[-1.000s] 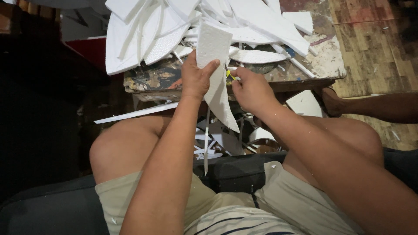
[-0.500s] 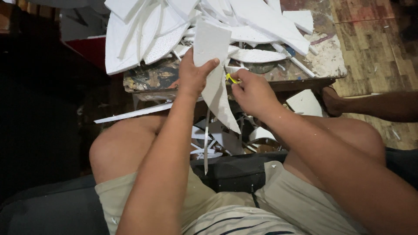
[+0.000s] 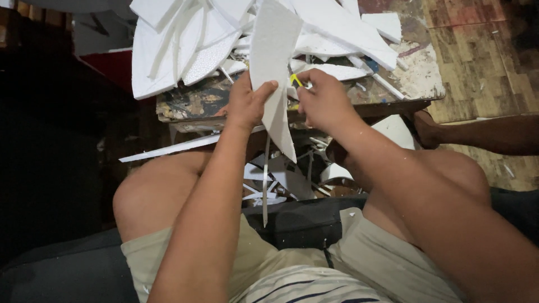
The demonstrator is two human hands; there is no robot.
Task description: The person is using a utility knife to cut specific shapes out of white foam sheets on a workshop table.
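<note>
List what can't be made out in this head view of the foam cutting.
- Yellow cutter: mostly hidden in the right hand, blade unseen.
- Foam piece: top cut off by the frame edge; left hand covers part of its edge.
- Table: surface buried under foam offcuts.
- Left side: too dark.

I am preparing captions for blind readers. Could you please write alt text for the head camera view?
Seen from above, a seated person's left hand holds up a pointed white foam sheet while the right hand works its edge with a small yellow cutter. Beyond the knees, a paint-stained table is piled with white foam offcuts; more scraps lie below it.
</note>
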